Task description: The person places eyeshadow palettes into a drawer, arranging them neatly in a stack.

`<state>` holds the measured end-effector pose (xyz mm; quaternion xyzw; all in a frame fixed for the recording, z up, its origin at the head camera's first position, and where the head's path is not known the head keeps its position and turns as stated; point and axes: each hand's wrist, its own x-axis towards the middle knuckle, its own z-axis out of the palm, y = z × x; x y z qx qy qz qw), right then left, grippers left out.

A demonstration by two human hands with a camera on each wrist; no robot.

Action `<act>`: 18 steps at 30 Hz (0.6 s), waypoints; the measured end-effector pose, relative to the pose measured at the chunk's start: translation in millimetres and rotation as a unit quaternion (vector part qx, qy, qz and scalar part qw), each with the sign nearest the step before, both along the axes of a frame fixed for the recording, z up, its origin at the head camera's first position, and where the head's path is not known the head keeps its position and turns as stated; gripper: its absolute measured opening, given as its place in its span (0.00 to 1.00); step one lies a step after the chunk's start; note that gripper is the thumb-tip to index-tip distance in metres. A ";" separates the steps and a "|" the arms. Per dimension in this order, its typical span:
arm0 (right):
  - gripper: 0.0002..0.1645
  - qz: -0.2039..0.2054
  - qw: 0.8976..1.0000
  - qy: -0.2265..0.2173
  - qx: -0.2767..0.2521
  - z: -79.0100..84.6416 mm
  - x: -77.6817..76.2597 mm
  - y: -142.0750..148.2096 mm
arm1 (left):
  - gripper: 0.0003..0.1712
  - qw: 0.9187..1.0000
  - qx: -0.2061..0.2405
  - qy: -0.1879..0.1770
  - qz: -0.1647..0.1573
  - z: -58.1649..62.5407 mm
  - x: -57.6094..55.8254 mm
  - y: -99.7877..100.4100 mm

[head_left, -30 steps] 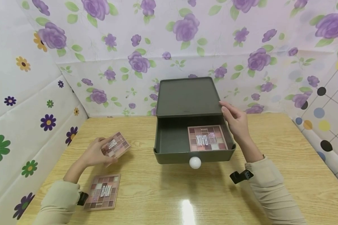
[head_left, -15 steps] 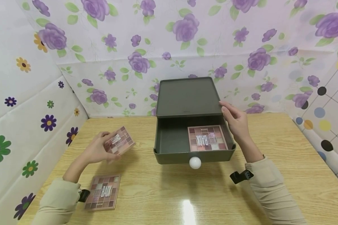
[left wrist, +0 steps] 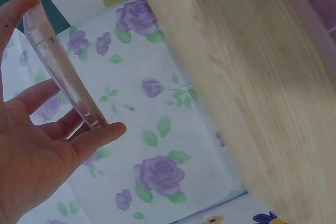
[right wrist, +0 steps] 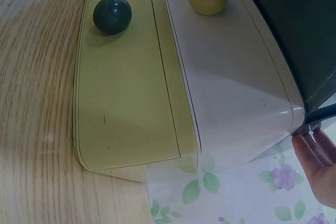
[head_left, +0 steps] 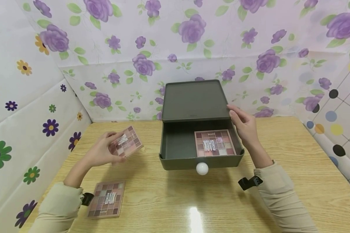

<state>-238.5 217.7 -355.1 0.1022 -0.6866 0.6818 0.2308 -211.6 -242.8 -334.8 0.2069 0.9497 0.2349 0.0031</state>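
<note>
While left fingers (head_left: pixel 116 159) pinch a palette (head_left: pixel 129 141), extended right fingers (head_left: pixel 239 112) touch the cabinet (head_left: pixel 195 100), whose dark knob (right wrist: pixel 112 15) only right wrist shows.

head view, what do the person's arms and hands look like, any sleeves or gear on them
The left sleeve and right sleeve are plain beige, the right visibly creased. A small black device shows at the left cuff, a similar one at the right. The left hand and right hand are bare.

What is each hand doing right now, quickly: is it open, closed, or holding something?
Left hand: closed, holding a makeup palette.
Right hand: open, touching the side of the drawer cabinet, holding nothing.
</note>
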 end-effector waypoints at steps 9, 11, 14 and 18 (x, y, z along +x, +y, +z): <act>0.17 -0.003 1.000 0.003 -0.001 -0.7 -0.3 0.6 | 0.54 1.000 0.011 0.013 0.003 14.3 2.1 6.7; 0.16 -0.002 1.000 0.005 -0.003 -0.8 -0.3 0.9 | 0.54 1.000 0.013 0.022 0.001 16.6 2.3 8.3; 0.16 -0.002 1.000 0.006 -0.003 -0.6 -0.2 0.9 | 0.54 0.999 0.016 0.035 -0.005 19.9 2.8 10.8; 0.17 -0.001 1.000 0.003 -0.002 -0.1 0.1 0.4 | 0.54 0.998 0.021 0.056 -0.016 24.9 4.2 13.8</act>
